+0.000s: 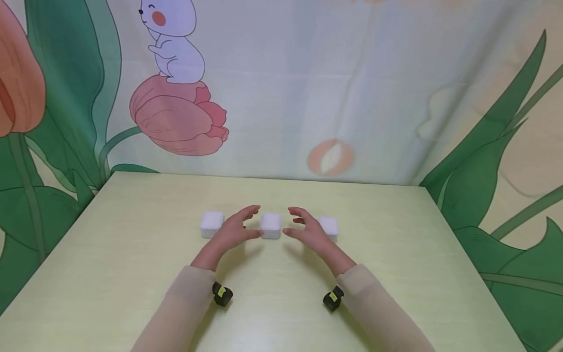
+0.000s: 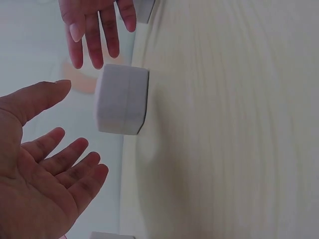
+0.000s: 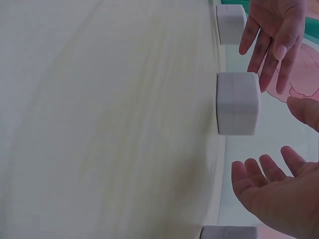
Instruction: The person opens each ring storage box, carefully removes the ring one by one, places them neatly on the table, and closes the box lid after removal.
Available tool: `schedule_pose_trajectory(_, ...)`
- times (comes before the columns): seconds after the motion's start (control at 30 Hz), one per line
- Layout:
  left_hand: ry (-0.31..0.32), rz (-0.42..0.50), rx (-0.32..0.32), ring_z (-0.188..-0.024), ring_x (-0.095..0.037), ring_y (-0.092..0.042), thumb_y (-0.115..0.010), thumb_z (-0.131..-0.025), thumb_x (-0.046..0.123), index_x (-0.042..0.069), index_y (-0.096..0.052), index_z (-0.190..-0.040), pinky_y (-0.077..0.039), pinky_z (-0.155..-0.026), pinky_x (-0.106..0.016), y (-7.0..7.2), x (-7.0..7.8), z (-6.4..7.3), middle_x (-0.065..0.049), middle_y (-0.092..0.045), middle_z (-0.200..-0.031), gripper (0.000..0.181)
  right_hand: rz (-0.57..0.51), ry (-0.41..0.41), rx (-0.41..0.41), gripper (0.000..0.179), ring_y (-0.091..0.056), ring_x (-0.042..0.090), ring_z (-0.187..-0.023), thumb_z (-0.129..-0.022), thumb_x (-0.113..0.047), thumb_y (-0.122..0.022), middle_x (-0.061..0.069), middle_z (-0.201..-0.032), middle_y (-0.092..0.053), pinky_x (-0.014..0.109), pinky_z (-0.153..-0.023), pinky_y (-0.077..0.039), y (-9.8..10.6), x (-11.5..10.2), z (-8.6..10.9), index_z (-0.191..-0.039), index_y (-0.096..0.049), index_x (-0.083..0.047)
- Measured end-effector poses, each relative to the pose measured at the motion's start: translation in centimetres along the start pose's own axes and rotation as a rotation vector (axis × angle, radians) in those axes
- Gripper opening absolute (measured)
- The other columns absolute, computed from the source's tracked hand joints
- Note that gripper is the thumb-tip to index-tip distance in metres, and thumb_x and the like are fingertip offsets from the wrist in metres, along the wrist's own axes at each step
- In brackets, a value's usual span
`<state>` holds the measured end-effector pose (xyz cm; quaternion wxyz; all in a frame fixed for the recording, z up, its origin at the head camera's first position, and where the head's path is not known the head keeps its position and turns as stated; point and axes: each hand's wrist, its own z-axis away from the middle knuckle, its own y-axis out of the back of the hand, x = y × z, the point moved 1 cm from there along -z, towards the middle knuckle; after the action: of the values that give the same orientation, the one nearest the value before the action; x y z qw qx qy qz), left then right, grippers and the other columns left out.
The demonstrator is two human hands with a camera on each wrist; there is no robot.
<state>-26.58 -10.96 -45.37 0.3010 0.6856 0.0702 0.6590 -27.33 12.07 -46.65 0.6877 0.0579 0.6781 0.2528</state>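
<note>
Three small white rounded blocks stand in a row on the table: a left block (image 1: 211,223), a middle block (image 1: 270,226) and a right block (image 1: 329,227). My left hand (image 1: 232,233) hovers between the left and middle blocks, its fingers parted and holding nothing. On the other side of the middle block, my right hand (image 1: 311,233) mirrors it, also holding nothing and partly covering the right block. Both palms face inward, as the left wrist view shows with the left hand (image 2: 42,174) below the middle block (image 2: 122,99). In the right wrist view, the right hand's fingers (image 3: 244,177) are loosely bent.
The pale wood-grain table (image 1: 132,274) reaches back to a hanging cloth (image 1: 281,98) printed with flowers, leaves and a white animal. A small black camera (image 1: 222,295) sits at the left sleeve, and another black camera (image 1: 333,298) at the right sleeve.
</note>
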Motion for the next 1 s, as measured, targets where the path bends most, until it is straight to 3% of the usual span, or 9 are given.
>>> schedule_pose_trajectory(0.23,0.046,0.021,-0.019,-0.151,-0.043,-0.037,-0.070,-0.093,0.013,0.002,-0.034,-0.158,-0.038,-0.121,-0.058,-0.4,-0.7,-0.6,-0.022,-0.039,-0.163,0.075,0.005,-0.020,-0.050,0.067,-0.044,0.040,-0.147,-0.095,-0.015,-0.070,0.018,-0.161,-0.043,0.056,-0.116,-0.045,-0.3,0.2,-0.7,-0.155,-0.041,-0.008)
schedule_pose_trajectory(0.57,0.041,0.068,-0.042,-0.152,-0.043,-0.036,-0.070,-0.092,0.005,-0.005,-0.034,-0.156,-0.034,-0.125,-0.054,-0.9,-1.1,-1.4,-0.027,-0.037,-0.162,0.075,0.017,-0.023,-0.083,0.066,-0.047,0.040,-0.145,-0.095,-0.013,-0.071,0.017,-0.161,-0.043,0.054,-0.115,-0.046,-0.8,-0.1,-1.1,-0.154,-0.042,-0.005)
schedule_pose_trajectory(0.77,0.020,0.055,-0.061,-0.151,-0.045,-0.037,-0.071,-0.090,0.001,-0.011,-0.032,-0.154,-0.030,-0.127,-0.054,-1.2,-0.9,-1.7,-0.030,-0.036,-0.161,0.076,-0.007,-0.042,-0.134,0.068,-0.045,0.040,-0.146,-0.095,-0.013,-0.069,0.017,-0.163,-0.041,0.055,-0.118,-0.043,-1.1,-0.1,-1.6,-0.155,-0.039,-0.005)
schedule_pose_trajectory(1.0,0.072,0.020,-0.052,-0.150,-0.042,-0.040,-0.072,-0.088,0.001,-0.008,-0.034,-0.154,-0.030,-0.127,-0.052,-1.7,-1.5,-2.4,-0.029,-0.042,-0.158,0.077,-0.014,-0.019,-0.145,0.069,-0.048,0.043,-0.143,-0.094,-0.008,-0.069,0.021,-0.160,-0.043,0.053,-0.116,-0.046,-1.5,0.3,-2.1,-0.155,-0.037,-0.001)
